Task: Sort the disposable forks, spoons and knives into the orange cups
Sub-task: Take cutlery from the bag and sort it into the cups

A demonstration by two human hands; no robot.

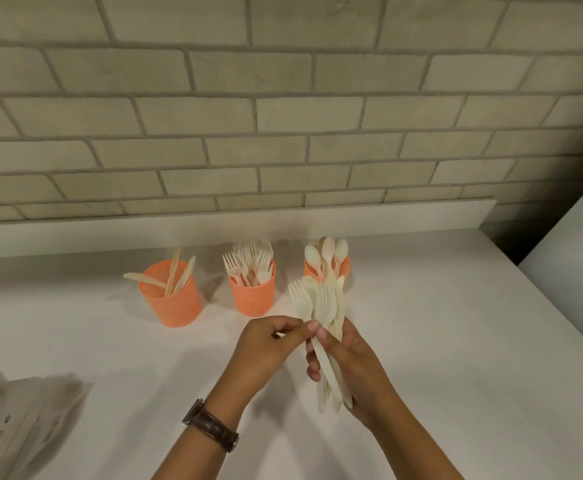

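Observation:
Three orange mesh cups stand in a row on the white counter. The left cup [174, 299] holds knives, the middle cup [253, 294] holds several forks, and the right cup [343, 266] holds spoons and is partly hidden behind the bundle. My right hand [356, 370] grips a bundle of cream disposable cutlery [324, 306] upright, just in front of the right cup. My left hand [266, 348] pinches one piece of that bundle at about mid-handle. Fork tines show at the bundle's top.
A brick wall with a low white ledge [214, 220] runs behind the cups. A blurred grey wrapper or bag [16, 420] lies at the lower left. A white panel [574, 244] rises at the right, past the counter's right edge [539, 292].

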